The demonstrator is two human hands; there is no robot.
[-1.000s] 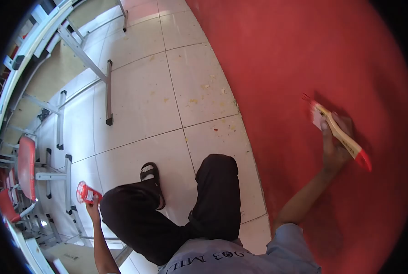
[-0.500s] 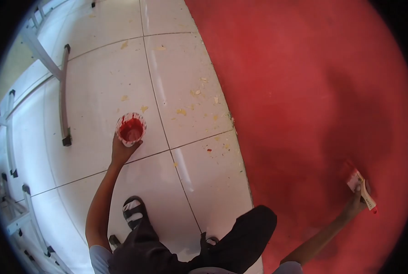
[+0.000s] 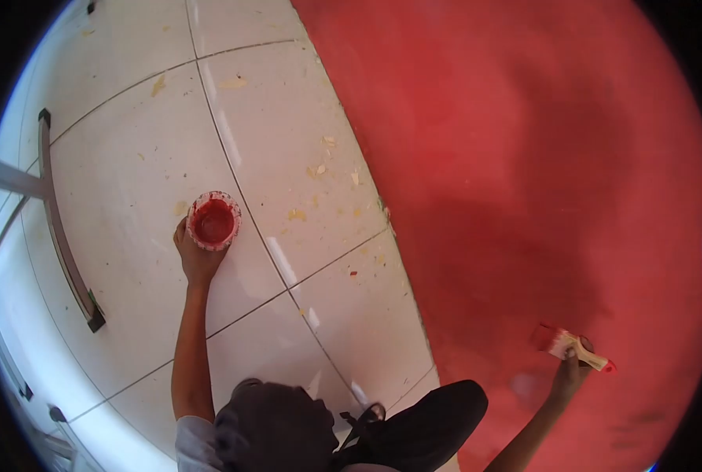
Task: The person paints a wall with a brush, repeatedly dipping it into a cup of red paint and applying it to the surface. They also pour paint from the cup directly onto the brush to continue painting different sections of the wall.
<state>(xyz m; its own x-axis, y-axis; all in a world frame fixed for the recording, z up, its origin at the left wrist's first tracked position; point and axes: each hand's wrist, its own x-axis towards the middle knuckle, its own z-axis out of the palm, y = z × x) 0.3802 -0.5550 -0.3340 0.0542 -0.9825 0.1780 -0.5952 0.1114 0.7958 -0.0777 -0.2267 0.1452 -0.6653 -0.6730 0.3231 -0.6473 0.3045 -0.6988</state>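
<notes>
My left hand (image 3: 200,256) is wrapped round a white cup of red paint (image 3: 214,222), its rim smeared with drips, held over the pale floor tiles. Off to the right, my right hand (image 3: 569,379) grips a paintbrush (image 3: 586,353) by its light wooden handle, which has a red end. The red-coated bristles point to the left and lie against the red wall (image 3: 485,204). My shadow falls across that painted surface.
White floor tiles (image 3: 139,149) with dark joints meet the red wall along a curved edge. Yellowish flakes (image 3: 297,214) are scattered near it. At the left stands a metal furniture leg (image 3: 64,236) with black end caps. My bent knee (image 3: 453,409) is close to the wall.
The brush in my right hand has moved left and slightly down, its bristles turning more to the left. The cup shifts a little left in view as my head turns.
</notes>
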